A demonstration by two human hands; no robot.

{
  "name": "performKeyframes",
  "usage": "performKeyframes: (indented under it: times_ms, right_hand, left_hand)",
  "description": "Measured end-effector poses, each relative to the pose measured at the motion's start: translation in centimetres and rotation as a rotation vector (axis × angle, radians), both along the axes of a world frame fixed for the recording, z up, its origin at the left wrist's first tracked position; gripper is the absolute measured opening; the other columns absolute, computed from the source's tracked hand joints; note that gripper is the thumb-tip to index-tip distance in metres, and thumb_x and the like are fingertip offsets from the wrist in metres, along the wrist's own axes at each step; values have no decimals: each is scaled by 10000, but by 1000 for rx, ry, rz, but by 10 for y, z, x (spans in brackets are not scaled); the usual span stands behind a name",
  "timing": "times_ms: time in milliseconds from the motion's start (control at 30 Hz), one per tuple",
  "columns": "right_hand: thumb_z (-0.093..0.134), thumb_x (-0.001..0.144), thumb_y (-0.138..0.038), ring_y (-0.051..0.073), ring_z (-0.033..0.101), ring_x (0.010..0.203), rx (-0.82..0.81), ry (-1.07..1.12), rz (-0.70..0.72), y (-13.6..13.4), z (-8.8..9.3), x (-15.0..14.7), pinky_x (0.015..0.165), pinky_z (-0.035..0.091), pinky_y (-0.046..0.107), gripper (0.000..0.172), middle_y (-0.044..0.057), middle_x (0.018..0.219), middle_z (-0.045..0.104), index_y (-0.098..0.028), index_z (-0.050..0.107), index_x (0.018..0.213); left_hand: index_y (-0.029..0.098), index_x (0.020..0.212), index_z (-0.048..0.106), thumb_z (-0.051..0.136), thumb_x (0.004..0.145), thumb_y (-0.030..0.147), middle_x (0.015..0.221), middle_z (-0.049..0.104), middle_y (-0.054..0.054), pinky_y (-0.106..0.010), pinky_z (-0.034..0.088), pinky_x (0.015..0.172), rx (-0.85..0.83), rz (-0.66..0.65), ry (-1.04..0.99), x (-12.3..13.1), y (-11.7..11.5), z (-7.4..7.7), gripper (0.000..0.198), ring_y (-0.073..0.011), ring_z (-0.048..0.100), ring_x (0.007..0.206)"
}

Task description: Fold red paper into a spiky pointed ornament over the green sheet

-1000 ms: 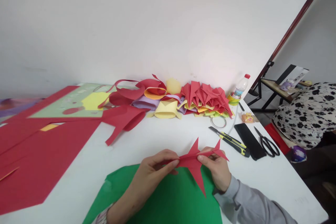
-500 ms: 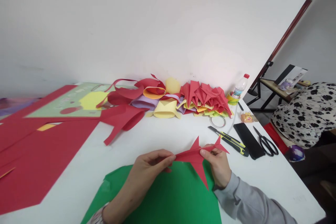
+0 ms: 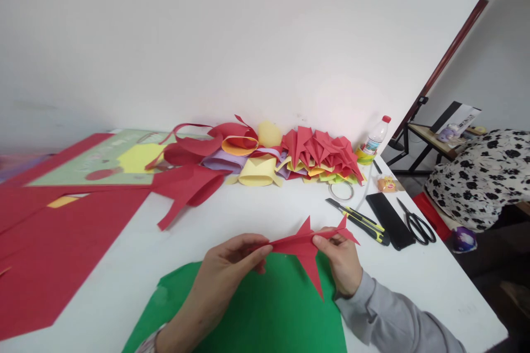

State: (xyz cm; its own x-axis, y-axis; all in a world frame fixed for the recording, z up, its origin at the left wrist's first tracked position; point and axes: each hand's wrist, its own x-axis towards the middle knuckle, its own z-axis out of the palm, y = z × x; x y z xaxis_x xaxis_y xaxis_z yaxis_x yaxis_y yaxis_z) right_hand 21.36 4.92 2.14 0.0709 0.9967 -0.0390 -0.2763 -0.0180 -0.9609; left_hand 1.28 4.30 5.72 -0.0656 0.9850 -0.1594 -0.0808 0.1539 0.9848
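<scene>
A folded red paper figure, pointed and star-like with long fins, is stretched between my two hands. My left hand pinches its narrow left end between thumb and fingers. Around its right part, near the small forked tail, my right hand is closed, thumb on top. The figure hangs above a green sheet, with one long point slanting down toward me. The fingers behind the paper are partly hidden.
Several red folded papers and paper rolls line the wall. At right lie utility knives, a black flat case, scissors, a tape roll and a bottle. Red sheets cover the left side.
The view has shifted slightly, so most things sit a little further left. Both hands keep their grip on the red paper figure, which looks unchanged.
</scene>
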Motion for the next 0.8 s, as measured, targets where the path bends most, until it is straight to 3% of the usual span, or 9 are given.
performKeyframes:
  times_ms: [333, 800]
  right_hand:
    - [841, 616, -416, 171, 607, 602, 10, 1, -25, 0, 4, -2, 599, 502, 286, 254, 16, 625, 687, -194, 741, 686]
    - [817, 663, -420, 167, 608, 608, 40, -38, 20, 1, 1, 1, 616, 495, 282, 233, 8, 632, 684, -207, 755, 734]
  left_hand:
    - [227, 637, 767, 857, 489, 469, 493, 664, 0, -254, 482, 534, 19, 3, 33, -1, 2, 0, 298, -172, 577, 504]
    - [229, 631, 748, 829, 566, 505, 546, 650, 8, -242, 501, 543, 64, -21, 32, -6, 4, -9, 295, -164, 575, 534]
